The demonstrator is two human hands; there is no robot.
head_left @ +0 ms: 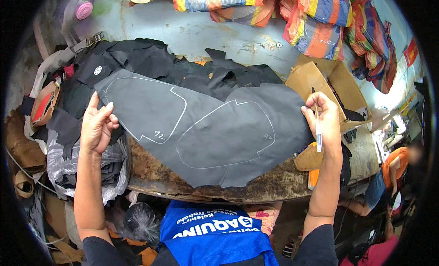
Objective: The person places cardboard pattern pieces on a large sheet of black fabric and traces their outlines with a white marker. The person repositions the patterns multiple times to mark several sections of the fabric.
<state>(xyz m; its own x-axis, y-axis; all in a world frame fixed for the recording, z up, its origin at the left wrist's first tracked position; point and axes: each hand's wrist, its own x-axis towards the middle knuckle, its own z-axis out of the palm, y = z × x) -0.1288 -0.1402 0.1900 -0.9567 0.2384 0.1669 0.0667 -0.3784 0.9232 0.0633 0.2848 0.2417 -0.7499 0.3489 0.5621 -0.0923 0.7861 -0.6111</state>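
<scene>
A black sheet of leather-like material (224,135) is stretched between my hands above the table's near edge. Two rounded pattern shapes are drawn on it in white line, each with small white markings inside. My left hand (97,128) pinches its upper left corner between thumb and fingers. At the right edge, the thumb and fingers of my right hand (327,112) grip the sheet. That same hand also holds a slim pen (318,137) with a pale, clear barrel, dark end up, pointing down along the palm.
Black scraps (146,60) are heaped behind the sheet on the worn wooden table (155,177). An open cardboard box (315,78) stands at the right. A plastic bag of black pieces (87,170) sits at the left. Colourful bundles (315,32) lie at the back; people are at far right.
</scene>
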